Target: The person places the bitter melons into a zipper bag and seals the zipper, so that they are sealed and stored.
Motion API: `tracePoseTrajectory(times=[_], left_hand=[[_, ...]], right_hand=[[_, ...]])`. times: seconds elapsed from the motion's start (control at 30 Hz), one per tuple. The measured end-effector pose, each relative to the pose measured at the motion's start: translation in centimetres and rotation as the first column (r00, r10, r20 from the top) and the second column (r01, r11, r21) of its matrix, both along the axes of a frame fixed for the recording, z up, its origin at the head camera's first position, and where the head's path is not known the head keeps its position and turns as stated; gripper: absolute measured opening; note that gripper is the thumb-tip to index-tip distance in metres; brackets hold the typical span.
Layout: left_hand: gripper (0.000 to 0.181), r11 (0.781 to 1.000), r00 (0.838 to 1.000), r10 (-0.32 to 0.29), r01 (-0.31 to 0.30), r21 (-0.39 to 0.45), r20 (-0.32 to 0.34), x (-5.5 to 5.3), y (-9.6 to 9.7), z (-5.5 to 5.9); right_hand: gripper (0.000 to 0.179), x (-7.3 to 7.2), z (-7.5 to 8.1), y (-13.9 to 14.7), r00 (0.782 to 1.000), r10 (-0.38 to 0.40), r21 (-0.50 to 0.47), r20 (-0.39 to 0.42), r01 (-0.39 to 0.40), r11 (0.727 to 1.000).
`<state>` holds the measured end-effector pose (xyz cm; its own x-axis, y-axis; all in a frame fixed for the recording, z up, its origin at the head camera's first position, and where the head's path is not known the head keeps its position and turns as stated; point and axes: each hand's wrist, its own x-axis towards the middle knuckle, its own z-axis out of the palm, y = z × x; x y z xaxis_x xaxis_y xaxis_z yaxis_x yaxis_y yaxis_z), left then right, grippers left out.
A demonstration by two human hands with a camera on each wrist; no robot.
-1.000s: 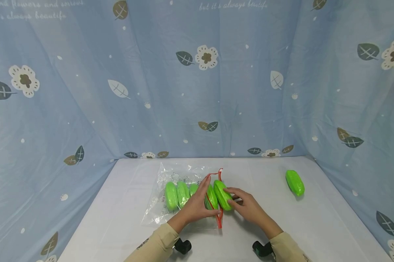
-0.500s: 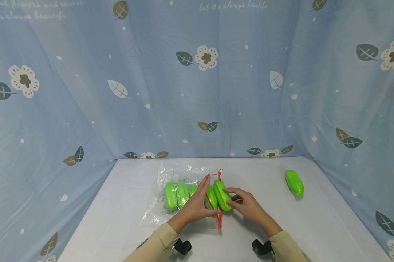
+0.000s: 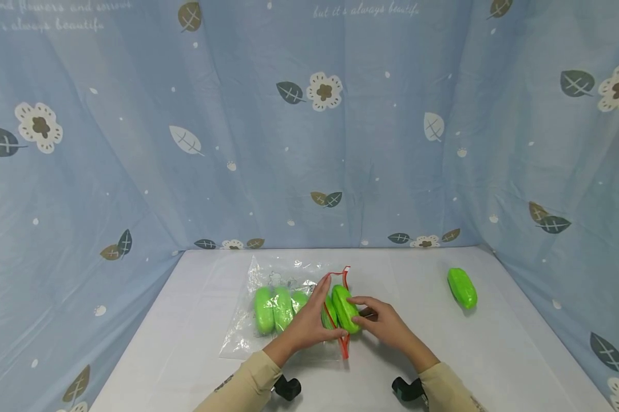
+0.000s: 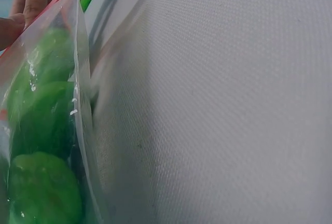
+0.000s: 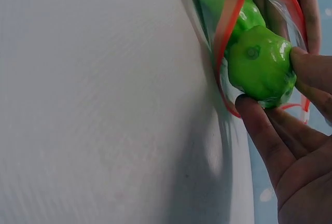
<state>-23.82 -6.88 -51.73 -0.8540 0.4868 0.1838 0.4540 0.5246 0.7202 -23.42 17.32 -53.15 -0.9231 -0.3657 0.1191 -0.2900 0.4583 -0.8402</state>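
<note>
A clear zip bag (image 3: 237, 343) with a red-edged mouth lies on the table, several bright green toy cucumbers (image 3: 264, 311) side by side inside it. My left hand (image 3: 301, 329) spans the bag's mouth and holds its red edge (image 4: 33, 19) between thumb and fingers. With thumb and fingertips, my right hand (image 3: 389, 329) grips another green toy cucumber (image 3: 344, 310). The right wrist view shows this cucumber's stem end (image 5: 259, 66) at the mouth, between the red strips. The left hand hides part of the bagged cucumbers in the head view.
One more green toy cucumber (image 3: 462, 288) lies alone on the white table (image 3: 495, 355), far to the right. Black wrist devices (image 3: 288, 389) hang below the sleeves. A blue patterned curtain (image 3: 268, 149) surrounds the table's back and sides.
The right hand and its cucumber have shifted slightly left, farther into the bag's mouth. The bagged cucumbers have slid a little left too. My left hand stays in place.
</note>
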Motion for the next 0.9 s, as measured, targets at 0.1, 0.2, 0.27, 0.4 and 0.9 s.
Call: tracePoseTrajectory(times=[0.1, 0.2, 0.27, 0.4, 0.9], left_hand=[[0.123, 1.0, 1.0, 0.001, -0.001, 0.003, -0.005, 0.0, 0.0, -0.1], [0.123, 1.0, 1.0, 0.0, 0.0, 0.002, -0.014, 0.0, 0.0, -0.1], [0.123, 1.0, 1.0, -0.004, 0.004, 0.0, -0.017, 0.0, 0.0, -0.1], [0.123, 1.0, 1.0, -0.01, 0.01, 0.002, -0.008, 0.0, 0.0, 0.0], [0.121, 1.0, 1.0, -0.015, 0.015, 0.026, -0.01, 0.1, 0.0, 0.1]], right_hand=[[0.043, 0.1, 0.0, -0.2, 1.0, -0.003, 0.001, -0.002, 0.003, 1.0], [0.044, 0.0, -0.1, -0.4, 1.0, -0.002, 0.011, -0.001, 0.003, 1.0], [0.046, 0.0, -0.1, -0.5, 1.0, 0.0, 0.014, 0.003, 0.0, 1.0], [0.05, 0.0, -0.2, -0.7, 1.0, 0.01, 0.003, 0.009, -0.01, 1.0], [0.049, -0.3, -0.3, -2.2, 1.0, 0.018, 0.042, 0.016, -0.019, 0.999]])
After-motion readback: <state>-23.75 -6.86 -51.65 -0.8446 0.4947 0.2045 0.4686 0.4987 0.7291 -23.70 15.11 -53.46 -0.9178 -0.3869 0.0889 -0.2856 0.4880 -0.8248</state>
